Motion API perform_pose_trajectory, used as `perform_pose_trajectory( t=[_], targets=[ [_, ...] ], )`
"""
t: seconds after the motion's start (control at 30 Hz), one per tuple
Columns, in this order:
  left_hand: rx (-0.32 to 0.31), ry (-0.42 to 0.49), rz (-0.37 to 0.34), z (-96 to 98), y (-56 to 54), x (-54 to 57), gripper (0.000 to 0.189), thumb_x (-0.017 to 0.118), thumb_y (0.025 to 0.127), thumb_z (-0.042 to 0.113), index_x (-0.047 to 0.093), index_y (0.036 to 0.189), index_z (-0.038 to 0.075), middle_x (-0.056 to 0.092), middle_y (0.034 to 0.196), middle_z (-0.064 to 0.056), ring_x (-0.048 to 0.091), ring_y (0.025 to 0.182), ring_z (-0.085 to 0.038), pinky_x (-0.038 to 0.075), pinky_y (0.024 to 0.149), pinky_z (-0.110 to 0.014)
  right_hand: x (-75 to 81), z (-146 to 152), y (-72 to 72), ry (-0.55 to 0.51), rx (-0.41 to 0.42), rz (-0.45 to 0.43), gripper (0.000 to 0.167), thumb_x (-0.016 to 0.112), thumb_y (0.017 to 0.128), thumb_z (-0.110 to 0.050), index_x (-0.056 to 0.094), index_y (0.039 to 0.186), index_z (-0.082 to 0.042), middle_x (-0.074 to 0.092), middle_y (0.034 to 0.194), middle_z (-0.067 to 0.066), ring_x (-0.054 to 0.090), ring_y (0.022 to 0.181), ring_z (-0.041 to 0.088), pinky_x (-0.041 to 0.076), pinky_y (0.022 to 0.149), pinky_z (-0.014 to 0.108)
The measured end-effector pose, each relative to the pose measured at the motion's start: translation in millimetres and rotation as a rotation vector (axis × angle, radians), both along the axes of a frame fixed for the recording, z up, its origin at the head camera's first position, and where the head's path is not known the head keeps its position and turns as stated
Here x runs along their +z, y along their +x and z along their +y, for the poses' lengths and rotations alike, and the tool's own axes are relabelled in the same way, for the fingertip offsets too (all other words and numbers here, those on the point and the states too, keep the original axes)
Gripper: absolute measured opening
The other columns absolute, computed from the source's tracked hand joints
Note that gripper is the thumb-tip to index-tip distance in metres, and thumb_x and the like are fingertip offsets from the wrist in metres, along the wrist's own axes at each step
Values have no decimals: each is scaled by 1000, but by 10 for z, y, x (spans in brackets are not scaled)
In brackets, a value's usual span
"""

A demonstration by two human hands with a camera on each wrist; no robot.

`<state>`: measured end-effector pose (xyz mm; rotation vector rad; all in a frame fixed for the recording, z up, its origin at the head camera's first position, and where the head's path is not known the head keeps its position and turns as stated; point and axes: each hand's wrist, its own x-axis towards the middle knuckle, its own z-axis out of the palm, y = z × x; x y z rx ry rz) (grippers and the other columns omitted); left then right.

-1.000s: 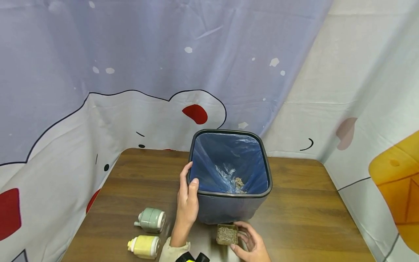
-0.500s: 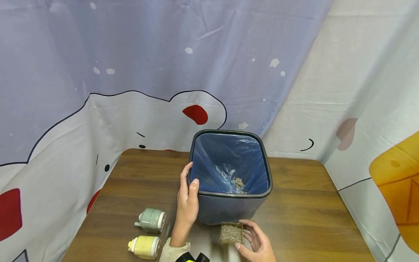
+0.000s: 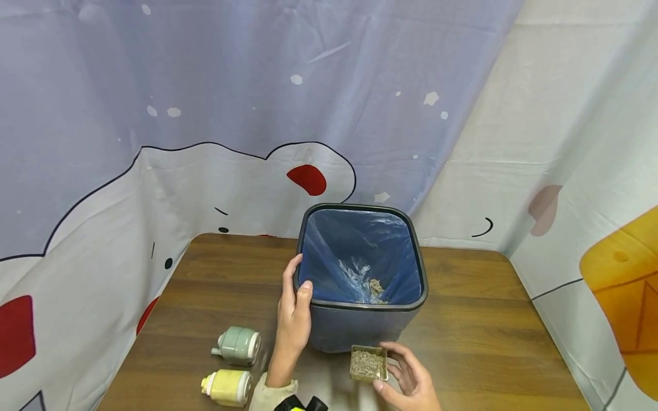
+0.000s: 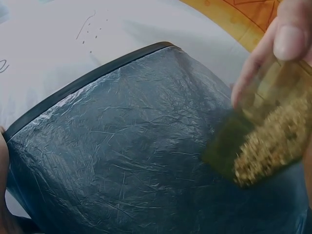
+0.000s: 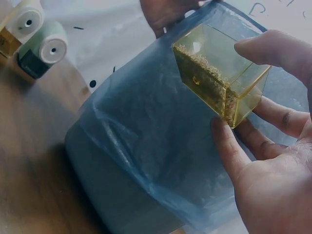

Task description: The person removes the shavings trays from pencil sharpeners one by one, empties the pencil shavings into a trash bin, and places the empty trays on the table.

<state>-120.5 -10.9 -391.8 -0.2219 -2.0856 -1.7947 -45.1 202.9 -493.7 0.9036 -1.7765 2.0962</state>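
Note:
A trash can with a dark rim and a blue plastic liner stands on the table. My left hand grips its left rim, thumb on the near side. In front of the can, my right hand holds a small see-through yellow box between thumb and fingers. Fine, light-brown shavings fill part of the box, as the right wrist view shows. The left wrist view has the box tilted, its shavings heaped toward one side. A small clump of shavings lies down in the liner.
Left of my left forearm, a green bottle-shaped thing and a yellow one lie on their sides on the wooden table. A printed curtain hangs behind and at both sides.
My right hand has shifted a little to the right with the yellow box, which is now slightly tilted. My left hand and the trash can have stayed put.

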Motion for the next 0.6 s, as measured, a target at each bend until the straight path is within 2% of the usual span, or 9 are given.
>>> perform_pose_trajectory(
  t=[0.13, 0.43, 0.5, 0.6],
  targets=[
    [-3, 3, 1, -5, -4, -5, 46, 41, 93, 11, 34, 139, 8, 38, 141, -14, 45, 114, -35, 34, 92, -50, 51, 1, -6, -25, 23, 51, 61, 55, 64, 31, 31, 120, 28, 44, 125, 27, 48, 115, 25, 43, 93, 31],
    [3, 4, -2, -5, -8, -8, 46, 41, 93, 11, 35, 139, 9, 39, 140, -14, 46, 109, -34, 34, 91, -49, 91, 37, -20, -41, 39, 114, 63, 55, 63, 32, 32, 120, 28, 38, 120, 38, 47, 114, 28, 44, 92, 31],
    [0, 5, -3, -5, -8, -10, 46, 42, 93, 11, 35, 139, 9, 39, 141, -14, 45, 112, -34, 34, 92, -50, 100, 41, -14, -42, 36, 114, 62, 56, 64, 31, 32, 121, 27, 38, 120, 38, 47, 114, 28, 44, 92, 31],
    [-3, 1, -5, -4, -8, -13, 46, 42, 93, 12, 35, 139, 9, 40, 140, -15, 46, 107, -32, 35, 90, -48, 121, 45, -1, -47, 28, 118, 62, 57, 64, 30, 32, 121, 27, 38, 120, 37, 48, 114, 29, 44, 92, 31]
  ],
)
